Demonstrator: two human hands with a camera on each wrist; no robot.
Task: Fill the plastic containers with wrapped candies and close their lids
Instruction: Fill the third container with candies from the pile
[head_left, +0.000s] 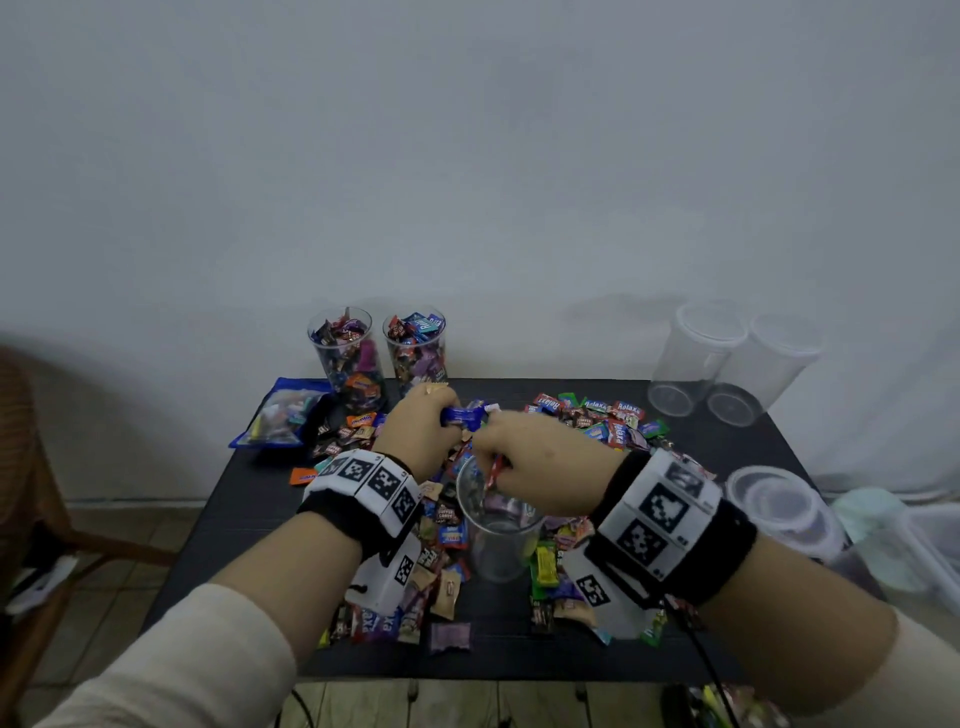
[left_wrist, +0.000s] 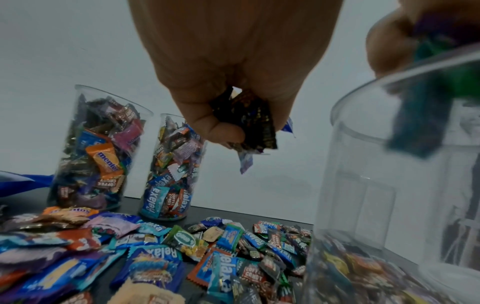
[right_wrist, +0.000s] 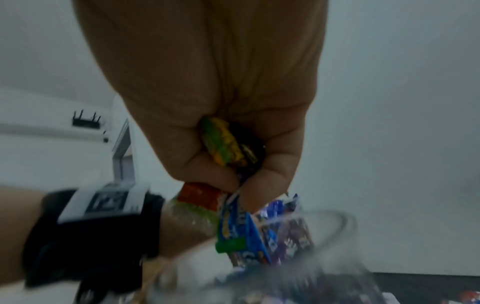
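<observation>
A clear plastic container (head_left: 496, 540) stands open in the middle of the dark table (head_left: 249, 514), with a few candies at its bottom. My right hand (head_left: 506, 457) is over its mouth, gripping a bunch of wrapped candies (right_wrist: 228, 148); several hang from the fist into the container (right_wrist: 335, 236). My left hand (head_left: 426, 421) is just behind and left of the rim, fingers curled round a fistful of dark and blue wrapped candies (left_wrist: 249, 123). Loose wrapped candies (left_wrist: 166, 257) lie all around the container (left_wrist: 394, 195).
Two filled, lidless containers (head_left: 345, 353) (head_left: 418, 348) stand at the table's back left beside a blue candy bag (head_left: 280, 415). Two empty containers (head_left: 727, 364) lie at the back right. A stack of lids (head_left: 784, 504) sits at the right edge. A wooden chair (head_left: 31, 467) stands left.
</observation>
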